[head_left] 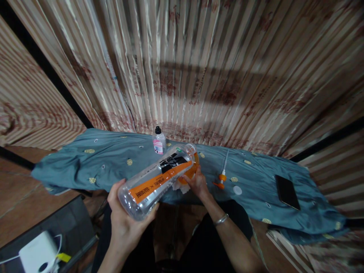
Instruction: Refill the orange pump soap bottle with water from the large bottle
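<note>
two hands (125,225) (197,183) hold one clear bottle (157,181) and one orange container (193,169).

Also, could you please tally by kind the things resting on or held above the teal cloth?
Labelled bottles: 2 (large bottle, small bottle)
Orange item, mostly hidden: 1
Crumpled white item: 1
Pump: 1
White disc: 1
Flat black object: 1
Total: 7
</note>
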